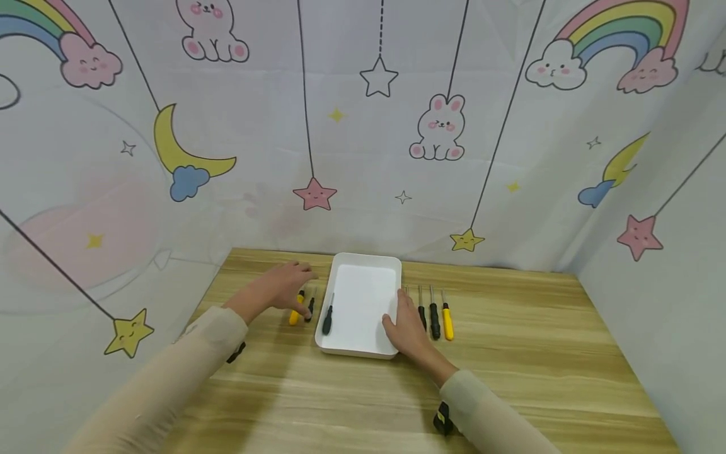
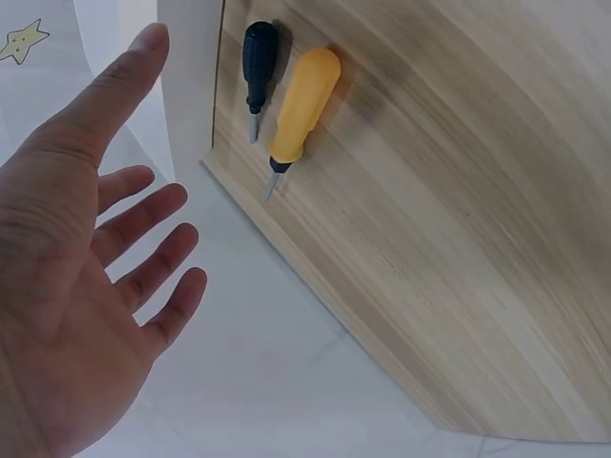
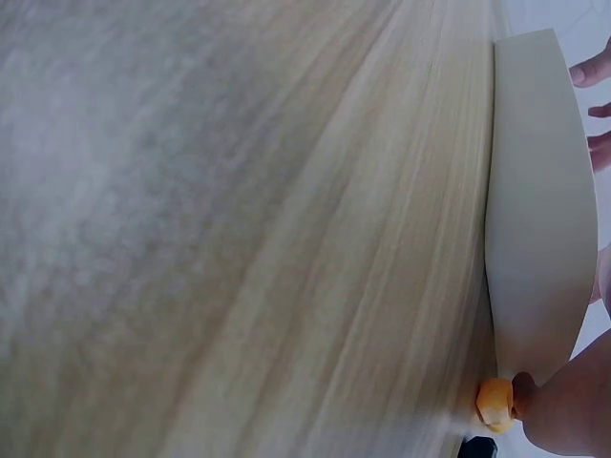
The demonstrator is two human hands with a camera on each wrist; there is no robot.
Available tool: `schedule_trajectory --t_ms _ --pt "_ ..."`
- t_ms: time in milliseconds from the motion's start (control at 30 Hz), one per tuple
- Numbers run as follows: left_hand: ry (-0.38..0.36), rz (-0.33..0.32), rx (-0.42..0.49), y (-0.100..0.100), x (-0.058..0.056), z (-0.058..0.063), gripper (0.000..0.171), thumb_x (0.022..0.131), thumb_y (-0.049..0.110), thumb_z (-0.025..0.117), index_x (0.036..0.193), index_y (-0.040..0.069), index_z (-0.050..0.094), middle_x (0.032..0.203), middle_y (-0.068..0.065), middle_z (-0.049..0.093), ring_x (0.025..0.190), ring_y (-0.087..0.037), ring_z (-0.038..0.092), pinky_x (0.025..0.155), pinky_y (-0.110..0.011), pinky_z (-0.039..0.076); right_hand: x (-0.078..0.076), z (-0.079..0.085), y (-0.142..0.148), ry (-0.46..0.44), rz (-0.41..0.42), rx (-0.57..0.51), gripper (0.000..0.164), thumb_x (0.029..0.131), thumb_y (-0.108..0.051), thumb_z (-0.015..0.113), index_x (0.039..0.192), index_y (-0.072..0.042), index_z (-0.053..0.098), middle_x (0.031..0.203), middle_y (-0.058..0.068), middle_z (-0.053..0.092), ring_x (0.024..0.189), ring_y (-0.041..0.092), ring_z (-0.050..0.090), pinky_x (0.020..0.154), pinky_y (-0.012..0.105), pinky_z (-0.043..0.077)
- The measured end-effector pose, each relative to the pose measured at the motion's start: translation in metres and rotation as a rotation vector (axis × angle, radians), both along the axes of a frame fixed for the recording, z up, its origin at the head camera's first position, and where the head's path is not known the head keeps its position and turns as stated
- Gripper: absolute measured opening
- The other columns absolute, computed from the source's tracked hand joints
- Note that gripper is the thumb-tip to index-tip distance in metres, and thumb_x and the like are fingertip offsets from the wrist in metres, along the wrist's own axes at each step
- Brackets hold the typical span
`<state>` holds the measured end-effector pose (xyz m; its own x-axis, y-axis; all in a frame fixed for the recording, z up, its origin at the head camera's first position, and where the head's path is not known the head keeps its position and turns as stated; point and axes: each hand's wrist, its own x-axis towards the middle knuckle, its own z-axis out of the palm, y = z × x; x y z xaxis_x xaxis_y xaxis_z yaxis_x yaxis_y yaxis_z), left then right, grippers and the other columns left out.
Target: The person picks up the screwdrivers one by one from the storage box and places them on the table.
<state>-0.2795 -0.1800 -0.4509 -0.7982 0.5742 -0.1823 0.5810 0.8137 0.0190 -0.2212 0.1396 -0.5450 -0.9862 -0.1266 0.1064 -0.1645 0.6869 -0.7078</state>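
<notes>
A white tray (image 1: 358, 354) lies on the table with a black-handled screwdriver (image 1: 327, 323) inside, along its left wall. My left hand (image 1: 282, 287) hovers left of the tray, fingers spread and holding nothing. Below it lie a yellow-handled screwdriver (image 2: 307, 95) and a short black screwdriver (image 2: 260, 62), partly hidden by the hand in the head view. My right hand (image 1: 413, 331) holds the tray's right side, thumb over the inside and fingers along the outer wall. In the right wrist view, an orange-yellow handle (image 3: 495, 406) sits right by a fingertip.
Right of the tray, two black-handled screwdrivers (image 1: 435, 321) and a yellow-handled one (image 1: 448, 323) lie side by side; another shaft shows beside my right fingers. Behind the wooden table (image 1: 527, 353) hangs a printed curtain (image 1: 363, 151), which also closes off both sides.
</notes>
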Motion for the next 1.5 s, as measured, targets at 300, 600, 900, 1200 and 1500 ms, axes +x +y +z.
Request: schedule_trajectory --t_ms 300,600,900,1200,1500 --pt "0.039 0.007 0.024 0.002 -0.001 0.008 0.098 0.082 0.061 0.085 0.156 0.006 0.051 0.152 -0.017 0.054 0.138 -0.043 0.048 0.114 -0.062 0.042 -0.001 -0.001 -0.001 0.019 0.011 0.004 0.074 0.102 -0.016 0.062 0.160 0.014 0.027 0.165 0.034 0.031 0.151 0.048 0.035 0.122 0.059 0.033" --pt "0.048 -0.003 0.059 0.008 0.001 0.016 0.097 0.082 0.060 0.085 0.155 0.006 0.052 0.154 -0.017 0.053 0.141 -0.042 0.047 0.118 -0.059 0.040 0.000 -0.003 -0.001 0.006 0.002 0.009 0.075 0.103 -0.018 0.062 0.161 0.012 0.026 0.165 0.033 0.031 0.152 0.047 0.034 0.123 0.058 0.033" --pt "0.040 0.007 0.063 0.017 0.000 0.019 0.101 0.082 0.062 0.085 0.159 0.007 0.048 0.158 -0.015 0.050 0.145 -0.040 0.043 0.119 -0.058 0.039 0.000 -0.002 0.000 0.019 0.006 -0.011 0.074 0.103 -0.018 0.062 0.161 0.012 0.027 0.164 0.033 0.032 0.151 0.047 0.036 0.122 0.059 0.034" --pt "0.005 -0.001 0.036 0.026 0.004 0.013 0.103 0.082 0.068 0.081 0.160 0.009 0.047 0.161 -0.016 0.047 0.145 -0.042 0.043 0.120 -0.058 0.037 0.001 -0.002 0.000 0.015 0.007 -0.008 0.073 0.102 -0.016 0.062 0.160 0.013 0.028 0.163 0.034 0.033 0.150 0.048 0.037 0.121 0.059 0.035" --pt "-0.004 -0.011 0.024 0.037 0.007 0.000 0.101 0.080 0.067 0.084 0.156 0.008 0.052 0.159 -0.014 0.049 0.139 -0.036 0.047 0.115 -0.054 0.044 0.001 -0.003 0.000 0.024 0.011 0.004 0.073 0.102 -0.016 0.061 0.159 0.015 0.027 0.163 0.035 0.034 0.150 0.048 0.036 0.121 0.059 0.034"
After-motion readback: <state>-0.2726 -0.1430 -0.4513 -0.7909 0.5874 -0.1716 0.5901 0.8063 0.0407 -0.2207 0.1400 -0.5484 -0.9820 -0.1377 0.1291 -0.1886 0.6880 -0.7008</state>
